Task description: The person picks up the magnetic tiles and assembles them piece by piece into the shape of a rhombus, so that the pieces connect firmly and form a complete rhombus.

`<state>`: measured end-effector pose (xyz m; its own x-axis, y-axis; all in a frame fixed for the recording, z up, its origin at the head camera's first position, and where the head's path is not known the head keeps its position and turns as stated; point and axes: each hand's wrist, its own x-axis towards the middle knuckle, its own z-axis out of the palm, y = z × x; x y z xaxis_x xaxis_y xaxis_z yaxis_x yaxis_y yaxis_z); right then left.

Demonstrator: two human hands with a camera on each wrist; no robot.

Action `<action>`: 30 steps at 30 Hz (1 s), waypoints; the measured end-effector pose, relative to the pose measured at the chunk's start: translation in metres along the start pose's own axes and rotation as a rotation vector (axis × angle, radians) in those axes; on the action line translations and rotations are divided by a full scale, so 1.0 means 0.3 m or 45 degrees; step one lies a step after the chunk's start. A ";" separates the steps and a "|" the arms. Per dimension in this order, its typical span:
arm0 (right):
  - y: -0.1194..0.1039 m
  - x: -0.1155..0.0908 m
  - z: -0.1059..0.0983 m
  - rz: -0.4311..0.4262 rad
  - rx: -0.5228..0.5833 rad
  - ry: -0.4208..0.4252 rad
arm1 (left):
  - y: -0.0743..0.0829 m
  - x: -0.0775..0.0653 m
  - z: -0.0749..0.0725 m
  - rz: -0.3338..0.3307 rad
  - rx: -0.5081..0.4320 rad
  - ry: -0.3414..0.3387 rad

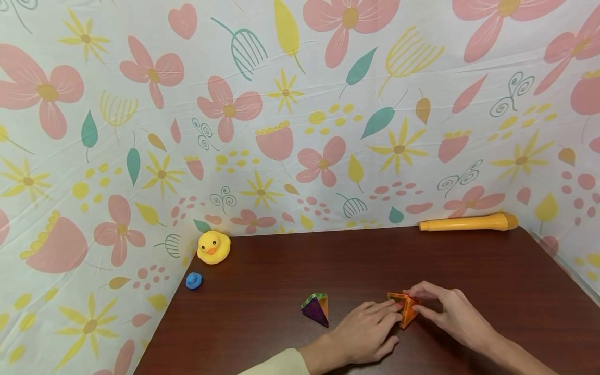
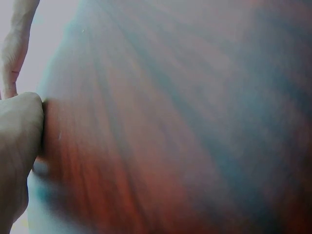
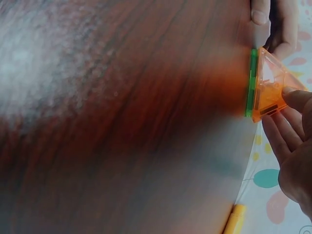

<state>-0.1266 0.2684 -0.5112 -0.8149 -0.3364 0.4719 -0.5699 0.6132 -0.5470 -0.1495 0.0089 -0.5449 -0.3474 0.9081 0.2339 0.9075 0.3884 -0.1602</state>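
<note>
Both sides seem to need gentle support, so our right hand (image 1: 457, 313) pinches the orange tile piece (image 1: 409, 312) while our left hand's (image 1: 362, 332) outstretched fingers steady it.

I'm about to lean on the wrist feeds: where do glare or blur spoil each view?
Head view: evenly lit, with the left hand, right hand and orange tiles legible; left wrist view: tabletop soft and hazy, upper left washed out; right wrist view: whitish glare on the tabletop at left, orange tiles clearer near the right edge.
</note>
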 end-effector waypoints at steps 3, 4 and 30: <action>0.000 -0.001 -0.004 0.036 -0.009 -0.038 | 0.000 0.000 0.001 0.003 0.001 0.005; 0.001 -0.002 -0.007 0.046 -0.012 -0.058 | -0.001 0.000 0.001 0.003 -0.002 0.006; 0.047 0.009 -0.018 0.171 -0.101 -0.291 | -0.003 -0.001 -0.002 -0.004 -0.029 -0.031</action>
<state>-0.1362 0.2799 -0.5139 -0.8905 -0.3953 0.2254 -0.4523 0.7143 -0.5341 -0.1500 0.0082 -0.5442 -0.3559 0.9104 0.2108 0.9113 0.3880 -0.1374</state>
